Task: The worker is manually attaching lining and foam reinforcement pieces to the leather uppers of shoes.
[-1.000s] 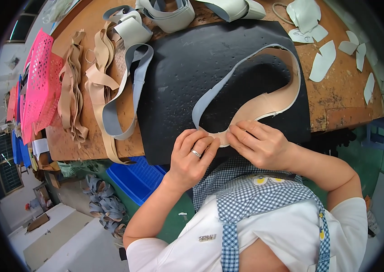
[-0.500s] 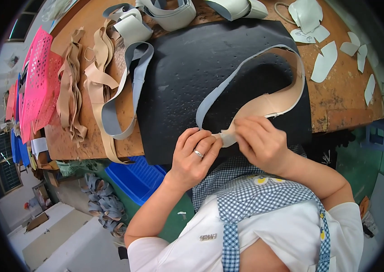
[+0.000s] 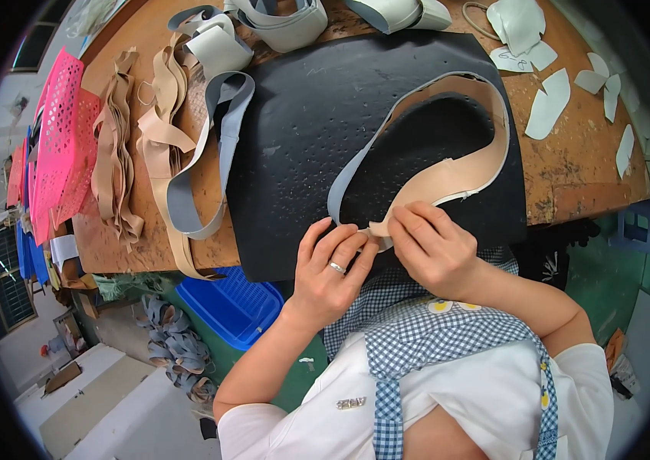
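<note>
A long strip of material, beige on one face and grey-blue on the other, curves in a big loop over the black mat. Its two ends come together at the mat's near edge, between my hands. My left hand, with a ring on one finger, pinches the strip where the grey-blue part arrives. Close beside it, my right hand grips the beige part with bent fingers. The fingertips partly hide the spot where the ends meet.
Left of the mat lie a grey-blue strip and bundles of beige strips. Rolled pale strips line the far edge. White cut pieces are at the right. A pink basket stands at far left; a blue crate sits below the table.
My right hand has moved slightly left and down, nearer my left hand, and its fingers now close lower on the strip. The loop has shifted a little with it.
</note>
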Demonstrator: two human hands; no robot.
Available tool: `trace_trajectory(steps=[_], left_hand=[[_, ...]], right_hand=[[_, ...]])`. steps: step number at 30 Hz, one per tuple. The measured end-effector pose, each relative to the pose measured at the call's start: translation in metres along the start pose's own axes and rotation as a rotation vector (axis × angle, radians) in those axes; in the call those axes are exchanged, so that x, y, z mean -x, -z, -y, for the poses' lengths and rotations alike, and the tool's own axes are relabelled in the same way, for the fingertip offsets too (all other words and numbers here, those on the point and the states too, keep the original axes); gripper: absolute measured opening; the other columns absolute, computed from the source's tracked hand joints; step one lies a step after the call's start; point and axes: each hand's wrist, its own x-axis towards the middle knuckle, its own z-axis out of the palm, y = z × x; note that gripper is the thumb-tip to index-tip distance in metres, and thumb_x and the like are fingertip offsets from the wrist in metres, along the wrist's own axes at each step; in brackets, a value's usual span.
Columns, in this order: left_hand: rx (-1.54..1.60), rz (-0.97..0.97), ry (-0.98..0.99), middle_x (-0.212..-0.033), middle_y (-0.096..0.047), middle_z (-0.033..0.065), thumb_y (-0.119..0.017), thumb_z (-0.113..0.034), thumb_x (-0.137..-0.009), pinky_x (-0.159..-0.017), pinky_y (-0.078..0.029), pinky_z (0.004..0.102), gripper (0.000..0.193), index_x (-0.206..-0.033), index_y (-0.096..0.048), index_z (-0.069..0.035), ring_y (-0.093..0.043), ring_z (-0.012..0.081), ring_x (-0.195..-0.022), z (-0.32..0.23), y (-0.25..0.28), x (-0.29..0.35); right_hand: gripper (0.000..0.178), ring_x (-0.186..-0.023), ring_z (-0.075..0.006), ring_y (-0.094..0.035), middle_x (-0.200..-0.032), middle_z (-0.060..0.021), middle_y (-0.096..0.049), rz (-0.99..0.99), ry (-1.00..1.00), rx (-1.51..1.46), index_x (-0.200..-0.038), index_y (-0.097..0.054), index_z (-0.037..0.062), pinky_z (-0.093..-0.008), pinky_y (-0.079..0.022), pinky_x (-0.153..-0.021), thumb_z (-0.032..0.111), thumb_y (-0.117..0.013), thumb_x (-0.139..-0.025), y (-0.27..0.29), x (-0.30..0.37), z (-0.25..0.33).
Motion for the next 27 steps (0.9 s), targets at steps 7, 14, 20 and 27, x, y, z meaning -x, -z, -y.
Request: trace_trajectory(steps=[7,14,20,27], left_hand=[[-0.011,-0.012,-0.003,-0.102,-0.072,0.006,-0.072,-0.003,-0.072,-0.101,-0.047,0.0465,0.025,-0.097,-0.075,-0.005,-0.066,0.0237,-0.102,0.0,0.004,0.003],[-0.014,-0.001,-0.018,-0.099,-0.073,0.005,-0.072,-0.005,-0.074,-0.099,-0.048,0.0444,0.025,-0.099,-0.076,-0.006,-0.066,0.021,-0.099,0.002,0.008,0.002],[-0.035,-0.03,-0.032,-0.096,-0.074,0.0035,-0.072,-0.007,-0.076,-0.098,-0.048,0.0432,0.023,-0.098,-0.077,-0.007,-0.067,0.0194,-0.096,0.004,0.007,0.004],[-0.043,-0.016,-0.048,-0.095,-0.074,0.0026,-0.073,-0.009,-0.076,-0.097,-0.048,0.0438,0.021,-0.096,-0.077,-0.007,-0.067,0.0188,-0.093,0.009,0.01,0.005]], right_hand=[[0.032,-0.096,-0.0274,-0.068,-0.102,-0.0133,-0.071,-0.033,-0.006,-0.021,-0.093,-0.075,-0.0023,-0.0305,-0.06,-0.074,0.008,-0.074,-0.063,-0.003,0.003,0.002],[0.031,-0.097,-0.0272,-0.068,-0.105,-0.0124,-0.071,-0.019,-0.017,-0.038,-0.098,-0.076,0.0002,-0.0305,-0.06,-0.074,0.012,-0.078,-0.069,-0.003,0.003,0.003],[0.031,-0.099,-0.0272,-0.068,-0.107,-0.0123,-0.07,-0.014,0.02,-0.002,-0.101,-0.076,0.0021,-0.0319,-0.06,-0.077,0.013,-0.078,-0.072,-0.004,0.008,0.002],[0.035,-0.099,-0.0289,-0.067,-0.108,-0.0137,-0.07,0.012,0.021,-0.031,-0.107,-0.075,0.0053,-0.034,-0.06,-0.079,0.014,-0.076,-0.073,-0.002,0.007,0.002]])
